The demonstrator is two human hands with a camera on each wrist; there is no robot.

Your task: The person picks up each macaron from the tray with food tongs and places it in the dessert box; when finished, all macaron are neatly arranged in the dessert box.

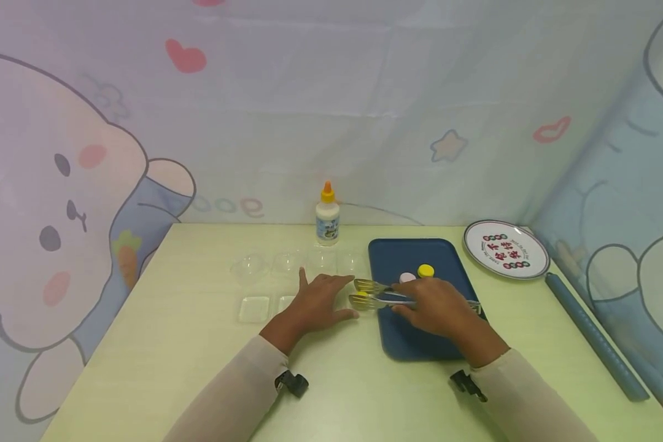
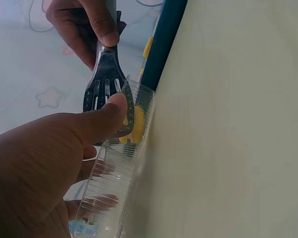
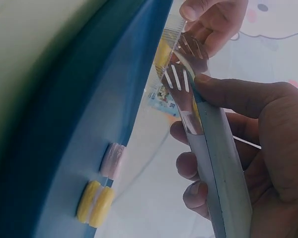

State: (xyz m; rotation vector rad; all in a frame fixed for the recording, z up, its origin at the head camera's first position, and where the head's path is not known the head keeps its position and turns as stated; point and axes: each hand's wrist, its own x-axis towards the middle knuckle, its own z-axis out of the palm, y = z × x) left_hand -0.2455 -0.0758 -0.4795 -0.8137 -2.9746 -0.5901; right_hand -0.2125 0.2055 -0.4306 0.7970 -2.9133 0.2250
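Note:
My right hand (image 1: 439,307) grips metal tongs (image 3: 213,163) with slotted ends, reaching left over the dark blue tray (image 1: 414,347). A yellow macaron (image 2: 138,124) is by the slotted ends, inside the right end compartment of a clear plastic box (image 1: 254,309). My left hand (image 1: 317,304) holds that end of the box, its thumb (image 2: 109,116) on the near side and its fingers beyond, seen through the plastic. On the tray lie a pink macaron (image 3: 113,161) and another yellow macaron (image 3: 95,204), side by side.
The box's domed lid (image 1: 287,263) lies folded back behind it. A white glue bottle (image 1: 328,224) with an orange tip stands at the back. Right of the tray are a white plate (image 1: 507,250) with red lettering and a long blue-grey bar (image 1: 597,337) along the table edge.

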